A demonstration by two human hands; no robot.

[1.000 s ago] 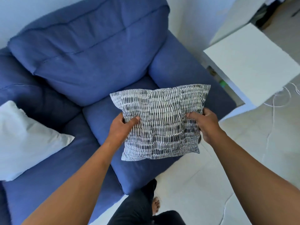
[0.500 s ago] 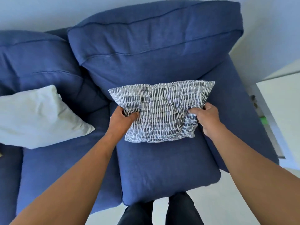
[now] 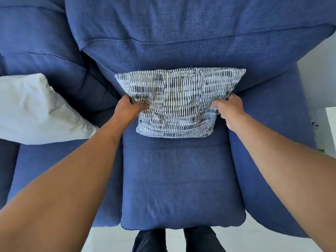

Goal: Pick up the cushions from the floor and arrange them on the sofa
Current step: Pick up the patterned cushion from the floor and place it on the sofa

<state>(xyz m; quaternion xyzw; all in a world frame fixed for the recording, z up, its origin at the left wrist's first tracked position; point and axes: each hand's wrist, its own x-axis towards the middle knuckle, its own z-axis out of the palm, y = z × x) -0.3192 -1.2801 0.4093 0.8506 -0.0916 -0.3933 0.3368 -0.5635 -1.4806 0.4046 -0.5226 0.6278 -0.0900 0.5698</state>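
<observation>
A grey-and-white patterned cushion (image 3: 178, 100) stands on the right seat of the blue sofa (image 3: 180, 180), its top edge leaning against the backrest. My left hand (image 3: 130, 109) grips its left side and my right hand (image 3: 229, 110) grips its right side, both pinching the fabric. A plain white cushion (image 3: 34, 111) lies on the left seat, tilted against the other backrest.
The sofa's right armrest (image 3: 272, 142) runs along beside my right forearm. Pale floor (image 3: 112, 239) shows in front of the sofa, with my dark trouser legs (image 3: 174, 240) at the bottom edge. A white wall and a furniture edge (image 3: 325, 91) are at far right.
I have stepped closer and carried the patterned cushion from above the seat's front edge to the back of the right seat, against the backrest. Both hands keep their grip.
</observation>
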